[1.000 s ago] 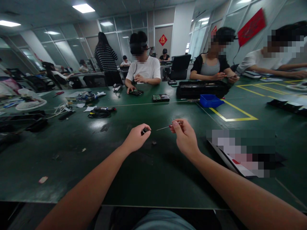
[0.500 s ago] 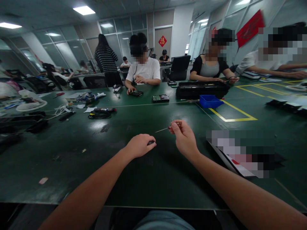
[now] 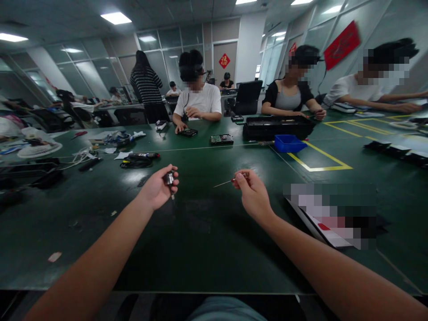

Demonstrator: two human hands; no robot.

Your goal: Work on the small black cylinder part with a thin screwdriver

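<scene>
the left hand (image 3: 157,189) pinches a small dark cylindrical part (image 3: 169,179) between thumb and fingers, holding it a little above the dark green tabletop (image 3: 200,240), with a thin pin hanging from its underside. the right hand (image 3: 252,194) has its fingers clenched round a slim metal tool with a reddish handle (image 3: 230,181), whose fine tip points left toward the part. tip and part are apart, with an open gap between them, so the work looks to be at an early point: both pieces are lifted and faced toward each other, but nothing is engaged or joined yet. bare green surface shows beneath and between the hands, giving room to bring them together or set things down. the near edge of the tabletop runs under both forearms, close to the body. a flat pale-edged sheet (image 3: 321,232) lies just beside the right forearm and limits a sweep to that side. a black coiled cable (image 3: 135,161), a blue plastic tray (image 3: 287,142) and yellow tape lines (image 3: 317,168) lie farther off, and seated people work well apart across the tabletop.
</scene>
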